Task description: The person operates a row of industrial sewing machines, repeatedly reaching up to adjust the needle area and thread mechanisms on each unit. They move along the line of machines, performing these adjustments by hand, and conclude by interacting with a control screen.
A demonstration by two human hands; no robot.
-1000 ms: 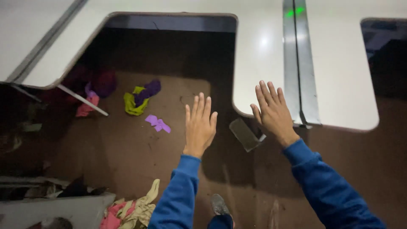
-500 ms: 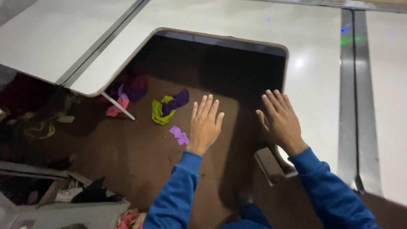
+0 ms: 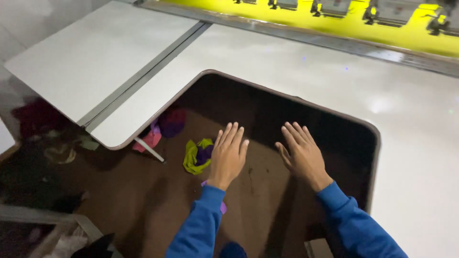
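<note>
While both hands hung flat and empty, fingers spread and pointing away, the left hand [image 3: 228, 155] hovered just beside a yellow-green and purple cloth scrap [image 3: 197, 155] on the brown floor [image 3: 134, 200]. Apart, the right hand [image 3: 302, 154] hovered inside the white table [image 3: 287, 62] cutout; pink scraps [image 3: 149, 140] lay under the table edge.

A smooth, glossy white tabletop [image 3: 296, 62] is seen, split by a grey metal strip [image 3: 143, 76]. Crumpled cloth scraps [image 3: 197, 155] are scattered on the matt brown floor [image 3: 134, 200].

hands [image 3: 265, 155] side by side over floor [image 3: 143, 200], cloth scraps [image 3: 197, 155] left, table [image 3: 287, 62] behind
</note>
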